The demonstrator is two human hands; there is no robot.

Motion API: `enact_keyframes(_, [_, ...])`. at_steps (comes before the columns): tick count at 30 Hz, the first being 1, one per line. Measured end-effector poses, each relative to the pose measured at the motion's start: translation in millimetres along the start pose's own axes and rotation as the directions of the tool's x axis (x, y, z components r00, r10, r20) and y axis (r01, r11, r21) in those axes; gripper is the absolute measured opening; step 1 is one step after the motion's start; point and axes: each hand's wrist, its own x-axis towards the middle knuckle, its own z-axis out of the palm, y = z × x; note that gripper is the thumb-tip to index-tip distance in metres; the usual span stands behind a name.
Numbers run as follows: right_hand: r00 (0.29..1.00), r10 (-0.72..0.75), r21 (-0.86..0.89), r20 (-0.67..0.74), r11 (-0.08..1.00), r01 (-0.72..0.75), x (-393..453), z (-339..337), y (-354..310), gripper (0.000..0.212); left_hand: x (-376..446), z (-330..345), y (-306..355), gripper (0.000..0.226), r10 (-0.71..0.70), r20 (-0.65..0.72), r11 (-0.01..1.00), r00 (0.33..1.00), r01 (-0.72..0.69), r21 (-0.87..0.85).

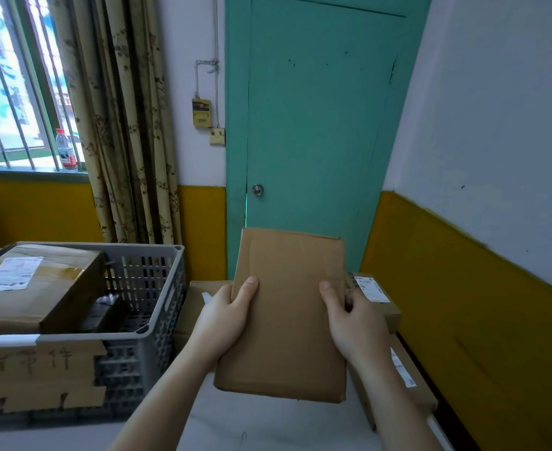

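Cardboard parcel (287, 307): flat, brown, held up in mid-scene above pale desk (268, 424), far end tilted up toward green door (317, 125). Left hand (225, 317) grips parcel's left edge, thumb on top face, fingers hidden beneath. Right hand (349, 323) grips right edge, thumb on top, fingers curled round side. Grey crate (167, 288) at left, just beside parcel, holding labelled box (40, 281). More labelled boxes (378, 297) lie at right, partly under parcel.
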Motion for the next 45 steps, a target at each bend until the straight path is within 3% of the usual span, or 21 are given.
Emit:
enact_keyframes(2, [1.000, 0.026, -0.061, -0.008, 0.998, -0.027, 0.2, -3.3, -3.4, 0.069, -0.7, -1.0, -0.5, 0.077, 0.005, -0.005, 1.000, 1.000, -0.005, -0.016])
enact_keyframes(5, [0.999, 0.007, -0.200, -0.050, 0.980, -0.017, 1.7, -6.0, -6.5, 0.083, -3.3, -0.2, -3.0, 0.087, 0.007, -0.005, 1.000, 1.000, -0.007, 0.007])
enact_keyframes(10, [0.997, -0.063, -0.290, -0.050, 0.956, 0.045, 1.2, -2.5, -0.1, 0.084, -7.2, 2.9, -7.7, 0.075, 0.031, -0.033, 0.999, 0.999, -0.029, 0.046])
enact_keyframes(14, [0.998, -0.009, -0.252, -0.058, 0.968, -0.006, 2.4, -3.1, 1.2, 0.087, -4.8, -2.2, -3.5, 0.049, 0.016, -0.010, 0.996, 1.000, -0.015, 0.085])
enact_keyframes(20, [0.997, -0.033, -0.382, -0.066, 0.924, 0.005, 6.0, -0.7, -0.4, 0.086, -4.5, 1.4, -7.5, 0.060, 0.037, -0.045, 0.996, 0.998, -0.033, 0.087])
enact_keyframes(27, [0.998, -0.020, 0.046, -0.059, 0.999, 0.023, 4.8, 1.0, 9.2, 0.067, -1.5, -11.4, -7.9, 0.066, 0.037, -0.070, 0.996, 0.997, -0.043, -0.076])
enact_keyframes(31, [0.997, -0.082, 0.096, 0.006, 0.992, 0.081, 4.4, 1.5, 14.9, 0.044, -1.2, -16.8, -5.1, 0.077, 0.016, -0.100, 0.993, 0.995, -0.028, -0.119])
enact_keyframes(32, [0.998, -0.041, 0.125, 0.036, 0.991, 0.037, 3.5, 1.2, 14.3, 0.044, -0.7, -17.4, -4.9, 0.077, 0.010, -0.108, 0.991, 0.994, -0.024, -0.135])
enact_keyframes(35, [0.988, 0.041, 0.199, 0.152, 0.977, -0.071, 2.3, -1.1, 12.9, 0.097, 2.8, -18.9, -7.8, 0.071, -0.015, -0.089, 0.983, 0.996, -0.002, -0.185])
enact_keyframes(37, [0.982, 0.045, 0.251, 0.186, 0.964, -0.091, -0.7, -2.4, 9.2, 0.114, 4.5, -18.1, -10.2, 0.063, -0.012, -0.074, 0.981, 0.997, -0.002, -0.193])
enact_keyframes(42, [0.988, 0.067, 0.280, 0.136, 0.955, -0.104, -4.5, -5.0, 2.0, 0.090, 9.8, -8.7, -16.2, 0.039, 0.131, -0.178, 0.991, 0.975, -0.136, -0.017])
enact_keyframes(45, [0.986, 0.097, 0.267, 0.134, 0.955, -0.130, -5.5, -4.3, -0.7, 0.079, 8.8, -3.6, -12.9, 0.052, 0.244, -0.156, 0.970, 0.957, -0.237, 0.058])
